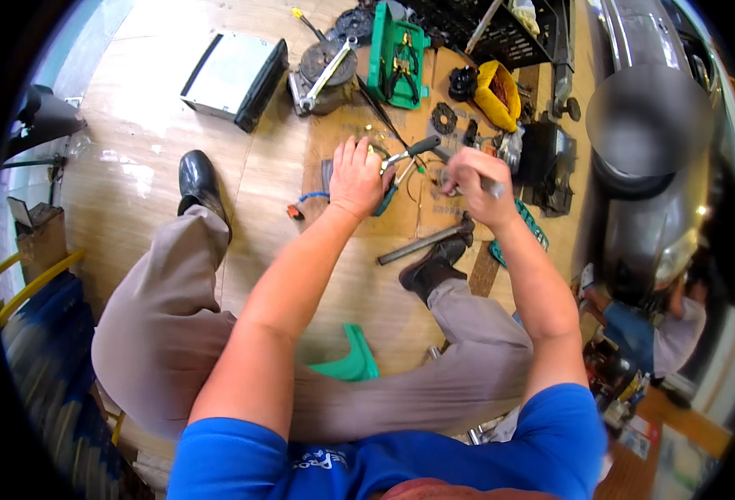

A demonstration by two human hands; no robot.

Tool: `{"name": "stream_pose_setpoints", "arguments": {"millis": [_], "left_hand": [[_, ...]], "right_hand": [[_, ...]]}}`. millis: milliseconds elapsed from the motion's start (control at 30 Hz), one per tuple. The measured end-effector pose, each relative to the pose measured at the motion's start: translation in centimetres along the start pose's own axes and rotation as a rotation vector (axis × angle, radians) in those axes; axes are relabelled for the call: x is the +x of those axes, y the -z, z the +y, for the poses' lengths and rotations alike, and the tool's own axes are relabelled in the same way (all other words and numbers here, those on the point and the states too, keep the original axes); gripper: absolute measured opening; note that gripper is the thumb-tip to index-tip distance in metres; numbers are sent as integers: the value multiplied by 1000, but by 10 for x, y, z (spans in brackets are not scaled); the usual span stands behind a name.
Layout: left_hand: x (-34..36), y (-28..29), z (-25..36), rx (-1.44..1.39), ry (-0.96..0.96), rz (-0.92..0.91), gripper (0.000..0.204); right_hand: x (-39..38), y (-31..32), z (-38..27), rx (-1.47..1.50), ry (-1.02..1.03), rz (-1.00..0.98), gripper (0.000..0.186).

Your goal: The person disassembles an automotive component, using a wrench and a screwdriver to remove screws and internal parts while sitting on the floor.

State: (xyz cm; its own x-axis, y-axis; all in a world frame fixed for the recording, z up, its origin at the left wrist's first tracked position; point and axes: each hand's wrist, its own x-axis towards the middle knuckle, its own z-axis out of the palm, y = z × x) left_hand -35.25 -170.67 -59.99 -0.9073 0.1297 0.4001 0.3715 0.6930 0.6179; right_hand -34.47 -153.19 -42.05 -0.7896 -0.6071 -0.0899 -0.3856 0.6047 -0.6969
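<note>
Working low on the floor (150,125) calls for a settled base, and the cardboard sheet (396,223) gives one just ahead of the right shoe (434,268). The open green tool case (381,58) sits at its far side, well apart from the hands, but the long grey bar (417,246) beside that shoe would be better moved off. The left hand (356,179) lies palm down over the work, its blue piece (387,202) showing at the thumb side; whether this grip clamps or merely presses I cannot tell. Firm, even pressure should stop any twisting. The right hand (480,179) has its grip curled around a grey tool (492,188); short, controlled moves, aimed clear of the left fingers, look wisest. Between the hands, the black-handled tool (423,146) points its shaft toward the left one and deserves a steady line. The red connector (294,212), left of the left wrist, is best kept from snagging.
</note>
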Motion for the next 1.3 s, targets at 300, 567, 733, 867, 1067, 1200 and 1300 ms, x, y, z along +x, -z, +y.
{"name": "stream_pose_setpoints", "arguments": {"millis": [300, 567, 733, 867, 1067, 1200, 1300], "left_hand": [[1, -1, 8, -13, -51, -9, 35], [3, 4, -8, -67, 11, -16, 28], [4, 2, -3, -80, 12, -22, 28], [5, -1, 2, -85, -28, -7, 29], [8, 1, -6, -90, 46, 16, 31], [6, 5, -8, -11, 21, -30, 29], [7, 4, -4, -26, -46, -46, 29]], "right_hand": [[-78, -63, -51, 568, -541, -663, 16], [5, 23, 4, 414, -113, 517, 41], [-58, -18, -10, 519, -782, 244, 43], [-39, -40, 19, 12, -842, 242, 36], [50, -12, 8, 863, -257, 766, 41], [-13, -31, 37, 557, -709, 613, 37], [-52, -89, 67, -177, -625, 313, 32]]}}
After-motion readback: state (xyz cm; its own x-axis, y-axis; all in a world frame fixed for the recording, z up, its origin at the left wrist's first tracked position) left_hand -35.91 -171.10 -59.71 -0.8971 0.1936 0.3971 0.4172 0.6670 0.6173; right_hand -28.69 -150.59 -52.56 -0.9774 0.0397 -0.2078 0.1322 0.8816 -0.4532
